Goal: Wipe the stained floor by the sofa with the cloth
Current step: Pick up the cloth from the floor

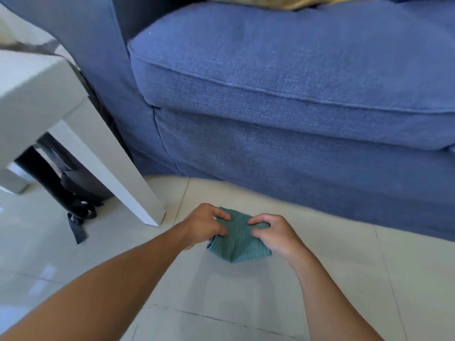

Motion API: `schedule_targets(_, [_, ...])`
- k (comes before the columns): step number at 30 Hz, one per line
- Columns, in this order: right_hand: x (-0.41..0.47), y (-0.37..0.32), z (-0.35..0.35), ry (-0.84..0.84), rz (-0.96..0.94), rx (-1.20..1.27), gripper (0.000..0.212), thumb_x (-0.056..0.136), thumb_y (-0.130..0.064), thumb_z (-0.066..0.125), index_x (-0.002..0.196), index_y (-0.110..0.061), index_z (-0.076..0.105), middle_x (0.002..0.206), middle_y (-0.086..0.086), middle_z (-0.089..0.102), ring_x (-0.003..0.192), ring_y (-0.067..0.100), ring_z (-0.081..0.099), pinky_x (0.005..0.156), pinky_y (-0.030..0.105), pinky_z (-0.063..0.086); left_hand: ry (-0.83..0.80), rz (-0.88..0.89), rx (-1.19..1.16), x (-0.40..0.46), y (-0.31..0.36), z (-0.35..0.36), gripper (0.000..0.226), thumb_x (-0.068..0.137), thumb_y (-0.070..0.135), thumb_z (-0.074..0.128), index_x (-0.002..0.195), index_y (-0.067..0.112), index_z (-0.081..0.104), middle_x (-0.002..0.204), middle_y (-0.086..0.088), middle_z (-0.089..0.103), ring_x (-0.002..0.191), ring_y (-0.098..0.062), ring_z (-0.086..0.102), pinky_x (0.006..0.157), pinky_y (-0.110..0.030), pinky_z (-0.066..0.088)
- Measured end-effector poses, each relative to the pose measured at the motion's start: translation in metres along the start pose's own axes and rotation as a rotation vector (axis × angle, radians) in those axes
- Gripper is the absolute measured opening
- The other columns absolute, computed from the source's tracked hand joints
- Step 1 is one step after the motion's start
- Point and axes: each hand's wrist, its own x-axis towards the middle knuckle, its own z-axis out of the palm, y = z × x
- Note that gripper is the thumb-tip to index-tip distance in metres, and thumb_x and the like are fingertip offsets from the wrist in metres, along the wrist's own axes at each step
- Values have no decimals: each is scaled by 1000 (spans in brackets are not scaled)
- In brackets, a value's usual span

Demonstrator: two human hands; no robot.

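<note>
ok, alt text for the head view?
Both hands, left hand and right hand, pinch a folded teal cloth over pale floor tiles before a blue sofa. A white table stands at left.

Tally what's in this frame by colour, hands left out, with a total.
Blue: 1, the sofa
Teal: 1, the cloth, gripped by the left hand and right hand
White: 1, the table
Black: 1, the bag under the table
Yellow: 1, fabric on the sofa
Total: 5
</note>
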Motion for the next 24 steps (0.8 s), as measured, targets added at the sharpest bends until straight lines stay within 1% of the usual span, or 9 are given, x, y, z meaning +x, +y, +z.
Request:
schedule_targets(4, [-16, -94, -22, -55, -107, 34, 16, 73, -11, 74, 77, -25, 79, 80, 4, 74, 72, 18, 64, 69, 30, 48, 214, 32, -82, -47, 54, -38, 33, 77, -5, 74, 108, 6, 72, 67, 0, 60, 49, -6, 52, 43, -13, 38])
schedule_targets(6, [-31, -147, -37, -143, -167, 70, 19, 79, -2, 71, 77, -20, 78, 80, 9, 72, 73, 22, 62, 68, 30, 47, 328, 76, -181, -79, 92, -63, 33, 74, -6, 75, 105, 5, 75, 59, 3, 58, 41, -2, 49, 40, -11, 36])
schedule_targets(9, [-47, -226, -52, -292, -283, 110, 24, 86, 7, 64, 84, -14, 75, 79, 9, 71, 66, 18, 63, 54, 22, 50, 494, 157, -374, -126, 139, -104, 32, 73, -9, 75, 103, 4, 75, 71, -5, 67, 60, -13, 61, 53, -18, 51])
schedule_targets(13, [-58, -325, -29, -437, -480, 52, 18, 88, -3, 70, 99, -17, 75, 84, 2, 71, 64, 11, 61, 53, 24, 46, 646, 233, -539, -201, 172, -176, 24, 74, -14, 72, 94, -1, 72, 83, -13, 70, 72, -21, 68, 66, -31, 58])
schedule_targets(16, [-77, -388, 32, -593, -635, -101, 21, 88, -8, 74, 108, -15, 74, 87, -1, 70, 67, 9, 63, 55, 24, 49, 870, 146, -505, -261, 148, -226, 19, 74, -13, 74, 91, -5, 74, 90, -11, 70, 73, -17, 68, 63, -29, 61])
schedule_targets(18, [-96, -414, 80, -659, -754, -230, 24, 87, -10, 76, 110, -15, 75, 103, 1, 71, 88, 15, 67, 74, 29, 55, 985, 39, -473, -296, 119, -248, 22, 74, -11, 77, 96, -9, 72, 99, -16, 70, 84, -22, 68, 69, -32, 62])
schedule_targets(20, [-115, -430, 125, -719, -853, -371, 27, 86, -12, 77, 112, -16, 76, 114, 2, 70, 105, 19, 67, 93, 33, 55, 1081, -61, -457, -324, 87, -259, 25, 74, -10, 78, 98, -10, 71, 102, -19, 69, 87, -25, 68, 73, -33, 61])
schedule_targets(21, [-126, -434, 147, -745, -889, -430, 27, 86, -12, 77, 113, -16, 75, 114, 4, 71, 107, 21, 67, 95, 35, 56, 1128, -102, -454, -337, 72, -260, 23, 74, -10, 77, 96, -9, 72, 102, -18, 69, 84, -24, 68, 75, -35, 60])
schedule_targets(24, [-161, -439, 196, -802, -985, -518, 31, 86, -9, 75, 117, -15, 74, 110, 6, 71, 99, 22, 68, 81, 32, 59, 1286, -188, -423, -369, 33, -261, 14, 71, -10, 78, 83, -6, 73, 92, -17, 67, 82, -30, 65, 88, -47, 59])
